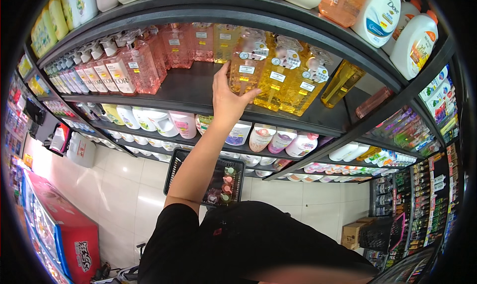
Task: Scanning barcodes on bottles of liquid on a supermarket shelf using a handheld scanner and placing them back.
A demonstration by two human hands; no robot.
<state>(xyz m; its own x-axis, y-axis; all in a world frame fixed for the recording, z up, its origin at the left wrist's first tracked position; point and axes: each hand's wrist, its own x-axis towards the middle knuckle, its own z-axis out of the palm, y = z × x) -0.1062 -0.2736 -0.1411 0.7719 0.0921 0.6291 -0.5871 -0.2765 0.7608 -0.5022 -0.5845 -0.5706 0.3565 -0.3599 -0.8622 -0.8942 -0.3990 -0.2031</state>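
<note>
My left hand [230,92] reaches up to a dark shelf and curves around the lower part of a clear pump bottle with pinkish-amber gel [244,66]. My fingers lie along the bottle's left side and my thumb is at its lower right. Close on the right stand similar bottles of yellow gel, a nearer one [274,79] and another [303,86] beside it. A slimmer yellow bottle [341,84] leans farther right. Pink gel bottles [141,66] stand to the left on the same shelf. My right hand is out of view; blurred skin shows at the bottom edge.
A black plastic basket [242,168] with several pump bottles [228,179] stands on the tiled floor [123,194] below my arm. White bottles [262,136] line the lower shelf. A red freezer [78,239] is at lower left, a cardboard box [352,235] at lower right.
</note>
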